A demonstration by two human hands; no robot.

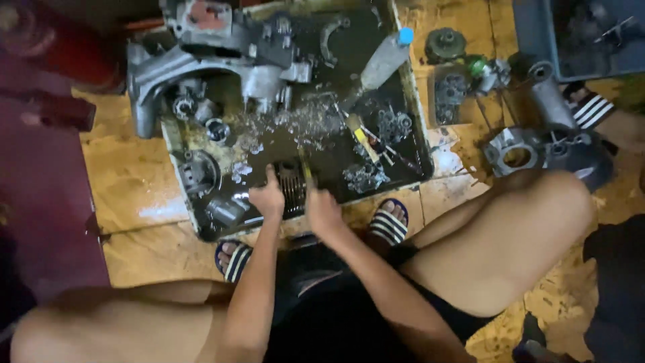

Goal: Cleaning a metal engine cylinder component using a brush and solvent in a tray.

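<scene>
While the finned metal cylinder (293, 188) sits in the dark, oily liquid near the front edge of the wash tray (420, 144), I judge the step in hand to be scrubbing that part clean. My left hand (267, 198) is closed against the cylinder's left side, steadying it, and my right hand (322, 212) is clamped around a thin yellow-handled brush (306, 171) whose tip rests on the cylinder's top; the two hands are close, one on each side of the part. The next move, as I read it, calls for a firm grip with the left while the brush works between the fins, since the piece looks slick and could turn or slide in the bath. Just beyond the cylinder, small gears and bolts (366, 176) lie scattered in the liquid, and a grey bottle with a blue cap (386, 57) lies slanted across the tray. A large grey engine casing (215, 60) fills the far left of the tray. On the floor to the right rest another round cover (516, 156) and a blue crate (537, 40).
</scene>
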